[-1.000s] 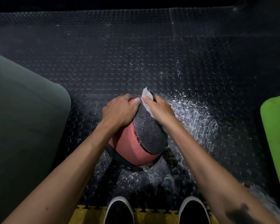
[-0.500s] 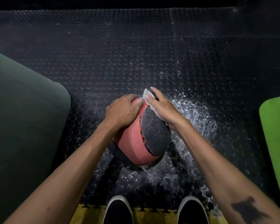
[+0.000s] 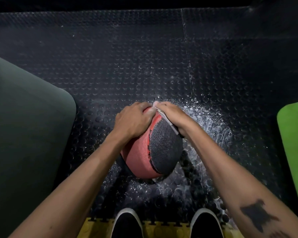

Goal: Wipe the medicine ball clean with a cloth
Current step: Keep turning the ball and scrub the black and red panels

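**Wiping under way on the far right of the ball**

Compared with a second ago, the right hand has slid down the ball's right flank, and the cloth that stood up above the fingers now lies flat beneath them.

Nearest, at six o'clock, two black shoes stand on a yellow floor tile. Just beyond them the medicine ball, red with a dark mesh panel, rests on the studded black floor at the centre of view. White specks and wet-looking streaks spread over the floor from three to five o'clock of the ball.

On the ball's eleven o'clock side the left hand rests with fingers curved over the red surface, steadying it. At one o'clock the right hand presses the cloth to the ball, fingers fairly straight over it; only a pale edge of cloth shows.

A dark green mat lies at nine o'clock, a bright green one at three.

My judgement: the wipe is partway through. Which areas are clean cannot be told; the underside and near face likely remain.
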